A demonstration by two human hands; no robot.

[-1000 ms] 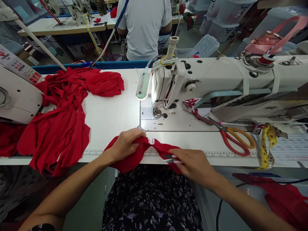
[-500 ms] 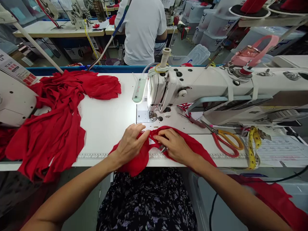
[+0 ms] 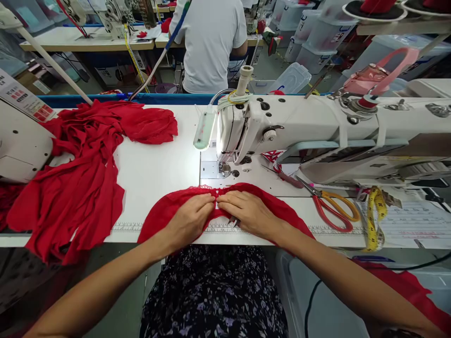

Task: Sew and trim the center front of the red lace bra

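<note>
Here, red cloth (image 3: 162, 211) lies on counter (image 3: 151, 173) beneath my hands, spread out either side; left hand (image 3: 190, 218) pinching near middle; right hand (image 3: 248, 212) grasping cloth opposite, metal snips (image 3: 233, 221) under palm.

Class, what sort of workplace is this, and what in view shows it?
Probably a garment sewing workshop: a white sewing machine, a heap of red fabric at left, and a yellow tape measure at right.
</note>
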